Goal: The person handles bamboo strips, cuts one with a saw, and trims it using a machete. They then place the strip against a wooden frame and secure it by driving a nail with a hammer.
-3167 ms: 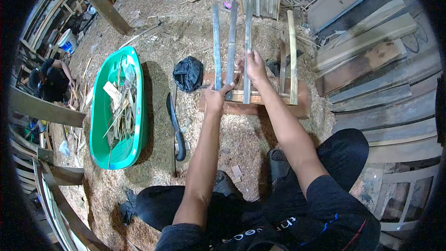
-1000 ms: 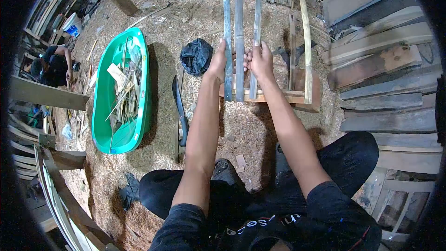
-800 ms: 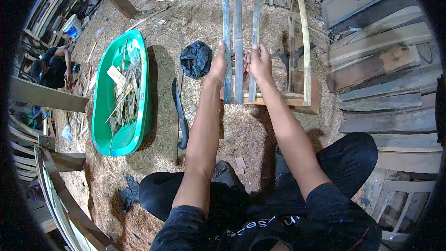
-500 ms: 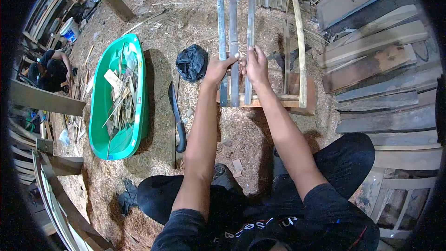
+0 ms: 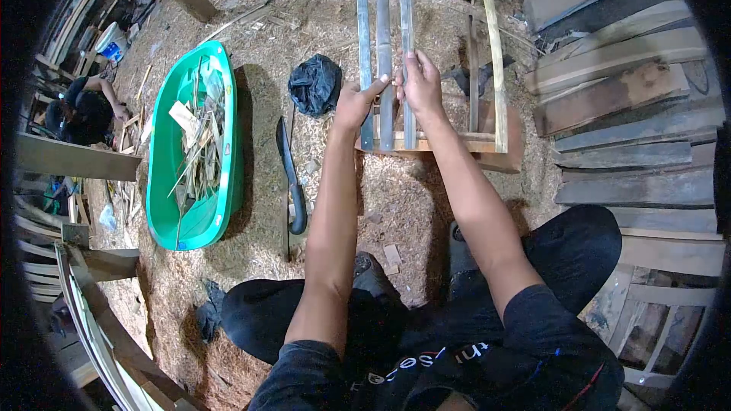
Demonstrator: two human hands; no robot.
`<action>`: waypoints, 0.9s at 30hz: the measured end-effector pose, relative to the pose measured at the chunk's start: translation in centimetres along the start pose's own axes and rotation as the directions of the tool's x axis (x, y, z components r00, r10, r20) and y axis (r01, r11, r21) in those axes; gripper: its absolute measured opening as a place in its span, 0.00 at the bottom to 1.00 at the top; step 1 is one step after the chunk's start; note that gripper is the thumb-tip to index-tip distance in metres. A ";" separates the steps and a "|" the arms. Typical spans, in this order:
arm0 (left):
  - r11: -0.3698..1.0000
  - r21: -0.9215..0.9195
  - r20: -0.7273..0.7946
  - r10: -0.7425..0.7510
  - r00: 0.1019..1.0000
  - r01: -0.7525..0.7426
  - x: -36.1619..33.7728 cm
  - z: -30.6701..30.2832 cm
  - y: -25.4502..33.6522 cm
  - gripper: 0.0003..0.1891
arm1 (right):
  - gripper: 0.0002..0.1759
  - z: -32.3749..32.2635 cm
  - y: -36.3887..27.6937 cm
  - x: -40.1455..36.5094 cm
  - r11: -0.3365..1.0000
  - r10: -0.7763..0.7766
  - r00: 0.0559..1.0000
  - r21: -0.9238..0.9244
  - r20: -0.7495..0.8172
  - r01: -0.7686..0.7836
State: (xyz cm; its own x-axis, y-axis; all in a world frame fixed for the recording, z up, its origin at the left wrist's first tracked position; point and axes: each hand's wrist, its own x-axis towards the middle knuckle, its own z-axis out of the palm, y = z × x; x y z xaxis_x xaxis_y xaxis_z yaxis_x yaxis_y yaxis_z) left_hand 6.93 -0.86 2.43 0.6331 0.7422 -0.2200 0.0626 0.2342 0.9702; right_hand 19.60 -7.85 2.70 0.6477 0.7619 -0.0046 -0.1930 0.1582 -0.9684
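In front of me is a wooden slatted frame with a bottom rail along its near edge. Three grey slats run away from me on its left side: a left slat, a middle slat and a right slat. My left hand is closed around the left slat, its thumb reaching onto the middle one. Around the right slat my right hand is closed, thumb on top. The two hands nearly meet over the middle slat; their undersides are hidden. A paler slat forms the frame's right side.
Left of my arms lie a machete and a black plastic bag. Farther left, a green tub holds wood scraps. Boards line the right side. Another person crouches at the far left. Shavings cover the ground.
The whole scene sits slightly higher in view, as the camera has tilted. Both hands keep their hold on the slats; the right hand's fingers have shifted a little.
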 end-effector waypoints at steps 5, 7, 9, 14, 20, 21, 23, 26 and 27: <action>0.999 -0.029 -0.031 -0.034 0.999 0.033 -0.6 0.2 -0.3 0.16 | 0.18 0.1 0.1 0.4 1.000 0.009 1.000 -0.001 -0.006 -0.009; 0.997 -0.057 -0.022 -0.048 0.999 0.046 -0.8 0.2 0.0 0.16 | 0.18 0.2 0.2 0.5 1.000 0.008 1.000 0.015 -0.004 -0.008; 0.995 -0.091 -0.023 -0.043 0.999 0.041 -0.7 0.4 -0.1 0.16 | 0.18 0.1 0.4 0.7 1.000 -0.001 1.000 0.007 0.000 0.001; 0.999 -0.030 -0.076 -0.014 0.997 0.012 -0.3 0.4 -0.6 0.17 | 0.17 0.1 0.9 1.3 0.999 -0.010 1.000 -0.039 0.003 0.010; 1.000 0.009 -0.118 0.002 0.993 -0.001 0.0 0.4 -1.0 0.16 | 0.17 0.4 0.8 1.5 0.993 0.041 0.998 -0.106 -0.041 -0.046; 1.000 0.024 -0.116 0.003 0.993 0.000 0.1 0.4 -1.0 0.17 | 0.17 0.4 0.8 1.5 0.993 0.038 0.998 -0.111 -0.044 -0.043; 0.999 0.054 -0.113 0.004 0.994 0.003 0.1 0.2 -0.9 0.17 | 0.17 0.5 0.7 1.5 0.992 0.032 0.998 -0.122 -0.048 -0.038; 0.998 0.054 -0.123 -0.011 0.992 0.018 0.3 0.2 -1.0 0.18 | 0.17 0.4 1.0 1.6 0.987 0.031 0.999 -0.159 -0.043 -0.038; 0.999 0.048 -0.118 0.006 0.993 -0.001 0.5 0.1 -1.4 0.18 | 0.18 0.4 1.1 1.6 0.987 0.028 0.999 -0.159 -0.045 -0.034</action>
State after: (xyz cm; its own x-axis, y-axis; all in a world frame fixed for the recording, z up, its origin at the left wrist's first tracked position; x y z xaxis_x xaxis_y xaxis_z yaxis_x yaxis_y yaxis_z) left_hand 7.25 -0.89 1.02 0.5378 0.8127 -0.2244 0.0992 0.2033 0.9741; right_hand 20.13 -6.18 1.75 0.6744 0.7372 -0.0425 -0.0952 0.0297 -0.9950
